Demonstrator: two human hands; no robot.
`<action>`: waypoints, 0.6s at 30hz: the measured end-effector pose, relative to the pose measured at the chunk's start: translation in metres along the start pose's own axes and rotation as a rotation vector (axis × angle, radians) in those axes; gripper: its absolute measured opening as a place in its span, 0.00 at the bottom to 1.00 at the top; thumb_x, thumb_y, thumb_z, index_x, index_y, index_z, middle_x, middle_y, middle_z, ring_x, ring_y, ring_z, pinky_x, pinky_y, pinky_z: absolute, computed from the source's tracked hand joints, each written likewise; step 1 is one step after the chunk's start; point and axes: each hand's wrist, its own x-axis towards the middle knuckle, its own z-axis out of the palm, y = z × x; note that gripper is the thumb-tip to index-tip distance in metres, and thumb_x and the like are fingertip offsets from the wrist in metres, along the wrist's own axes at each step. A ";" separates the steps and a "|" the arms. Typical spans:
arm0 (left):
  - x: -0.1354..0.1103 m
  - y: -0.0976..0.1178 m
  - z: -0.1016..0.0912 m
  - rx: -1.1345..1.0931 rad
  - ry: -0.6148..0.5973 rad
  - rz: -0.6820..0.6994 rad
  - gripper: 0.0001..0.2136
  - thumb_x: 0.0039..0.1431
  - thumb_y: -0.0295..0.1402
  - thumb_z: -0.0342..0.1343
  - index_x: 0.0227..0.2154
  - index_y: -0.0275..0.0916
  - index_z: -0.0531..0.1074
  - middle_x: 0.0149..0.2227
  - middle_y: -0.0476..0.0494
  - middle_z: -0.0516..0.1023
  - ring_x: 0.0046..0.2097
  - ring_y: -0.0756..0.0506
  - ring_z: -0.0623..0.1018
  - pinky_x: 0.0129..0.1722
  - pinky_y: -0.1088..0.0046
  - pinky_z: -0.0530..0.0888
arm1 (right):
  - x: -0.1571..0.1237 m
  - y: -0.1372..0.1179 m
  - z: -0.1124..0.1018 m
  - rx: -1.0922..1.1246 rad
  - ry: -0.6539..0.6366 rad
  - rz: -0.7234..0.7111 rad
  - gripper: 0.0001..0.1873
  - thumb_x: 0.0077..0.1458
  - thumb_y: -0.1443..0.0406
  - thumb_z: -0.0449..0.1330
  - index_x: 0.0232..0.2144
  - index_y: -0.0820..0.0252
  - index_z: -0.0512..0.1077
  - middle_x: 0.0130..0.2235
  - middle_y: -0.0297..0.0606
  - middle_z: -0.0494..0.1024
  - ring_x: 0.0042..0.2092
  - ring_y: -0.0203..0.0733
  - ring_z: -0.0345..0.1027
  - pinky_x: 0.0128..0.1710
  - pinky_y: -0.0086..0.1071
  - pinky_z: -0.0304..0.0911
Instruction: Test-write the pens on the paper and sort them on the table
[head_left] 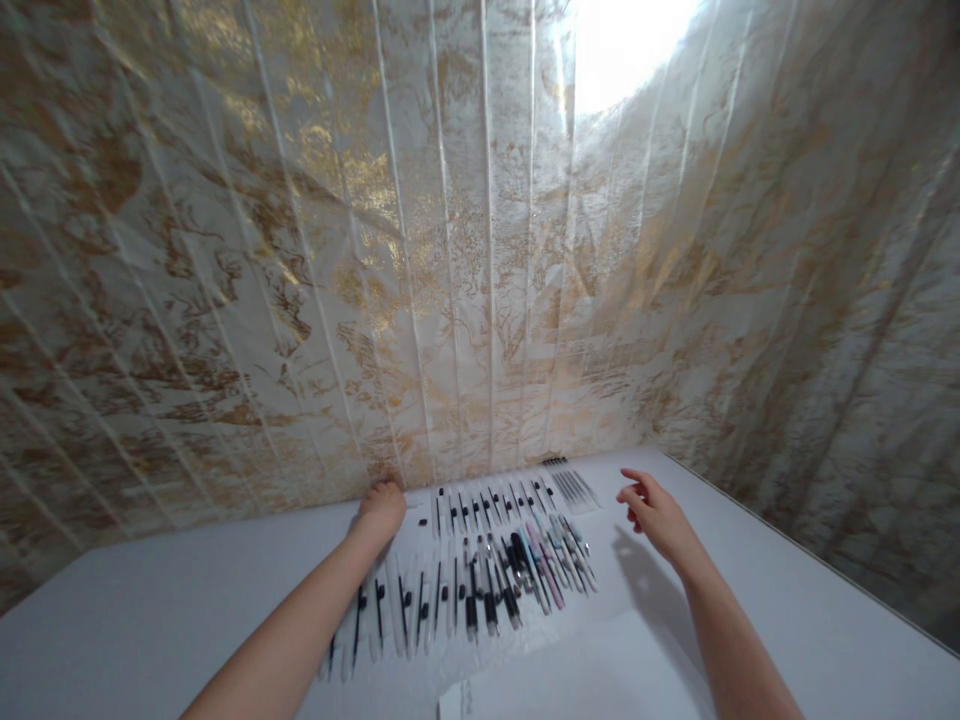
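At the back left of the white table, my left hand (pixel 381 512) rests close to the wall covering. Its fingers are curled downward, and whatever they hold, if anything, is hidden. Beside it lies a small black cap (pixel 423 522). My right hand (pixel 649 508) hovers over the table's right side, casting a shadow, its fingers loosely bent and apart with nothing visible in them. Between the hands lie rows of disassembled pens: clear barrels with black refills and caps (pixel 403 608), several black grips (pixel 491 610), a pink pen (pixel 545 568) and thin grey refills (pixel 576 488).
The white table (pixel 150 620) ends at a wall covered with a shiny gold-patterned sheet (pixel 450 300). A white sheet of paper or board (pixel 570 680) lies at the front. On the right runs the table edge (pixel 825 565). A bright light reflects at the top.
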 end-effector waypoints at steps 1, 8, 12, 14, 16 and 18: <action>-0.001 -0.001 0.000 0.039 0.010 -0.015 0.16 0.62 0.36 0.56 0.50 0.35 0.68 0.51 0.38 0.71 0.48 0.41 0.75 0.46 0.57 0.74 | 0.000 -0.001 0.000 -0.001 -0.001 -0.001 0.25 0.47 0.59 0.50 0.48 0.63 0.66 0.29 0.36 0.74 0.22 0.35 0.63 0.17 0.28 0.61; -0.004 -0.017 -0.006 0.143 0.017 0.040 0.15 0.63 0.36 0.55 0.50 0.37 0.68 0.50 0.41 0.72 0.47 0.42 0.75 0.45 0.58 0.74 | -0.001 -0.004 -0.001 -0.001 -0.020 -0.017 0.27 0.47 0.58 0.50 0.48 0.64 0.65 0.29 0.37 0.73 0.23 0.37 0.63 0.18 0.29 0.61; -0.005 -0.022 -0.006 0.124 0.006 0.123 0.15 0.63 0.36 0.55 0.50 0.37 0.68 0.51 0.41 0.72 0.48 0.42 0.75 0.46 0.57 0.74 | -0.004 -0.009 0.005 0.003 -0.047 -0.027 0.26 0.46 0.58 0.50 0.47 0.63 0.65 0.29 0.36 0.73 0.23 0.37 0.63 0.18 0.29 0.61; -0.004 -0.022 -0.005 0.091 -0.008 0.162 0.15 0.63 0.36 0.55 0.50 0.37 0.68 0.51 0.41 0.72 0.48 0.42 0.75 0.46 0.57 0.74 | -0.007 -0.013 0.010 0.002 -0.070 -0.036 0.26 0.46 0.57 0.50 0.47 0.62 0.65 0.29 0.36 0.73 0.23 0.36 0.63 0.18 0.29 0.60; -0.002 -0.023 -0.006 0.043 -0.025 0.201 0.14 0.63 0.36 0.55 0.50 0.37 0.68 0.51 0.41 0.72 0.48 0.42 0.75 0.46 0.57 0.74 | -0.010 -0.017 0.015 0.004 -0.103 -0.048 0.26 0.46 0.56 0.50 0.47 0.62 0.65 0.29 0.35 0.73 0.23 0.36 0.63 0.18 0.29 0.60; -0.001 -0.027 -0.009 -0.018 -0.052 0.247 0.15 0.63 0.36 0.55 0.50 0.37 0.68 0.51 0.41 0.72 0.47 0.42 0.75 0.46 0.57 0.74 | -0.012 -0.021 0.019 0.010 -0.137 -0.060 0.26 0.46 0.56 0.50 0.47 0.61 0.65 0.28 0.35 0.73 0.23 0.36 0.63 0.19 0.29 0.61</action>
